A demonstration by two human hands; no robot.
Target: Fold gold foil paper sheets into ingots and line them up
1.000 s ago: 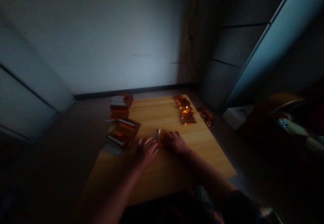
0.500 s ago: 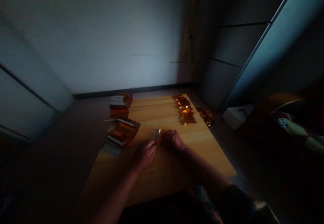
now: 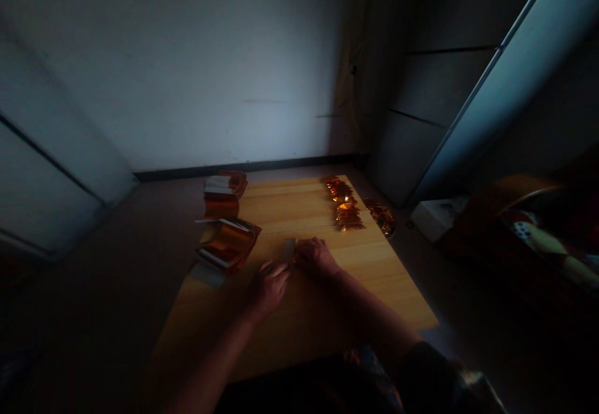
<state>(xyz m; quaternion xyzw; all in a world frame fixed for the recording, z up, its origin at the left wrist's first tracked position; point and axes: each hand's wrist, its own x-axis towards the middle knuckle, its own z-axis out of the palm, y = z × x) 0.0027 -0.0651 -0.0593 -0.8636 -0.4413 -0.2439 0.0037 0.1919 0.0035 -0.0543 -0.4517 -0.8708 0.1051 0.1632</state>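
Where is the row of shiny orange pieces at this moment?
In the head view, the row is on the table, far right, beyond the right hand, left of a shiny heap.

Small sheet being partly covered
The right hand is hiding its right side, shadow is blurring the left hand, and the view's near edge is cutting the left forearm.
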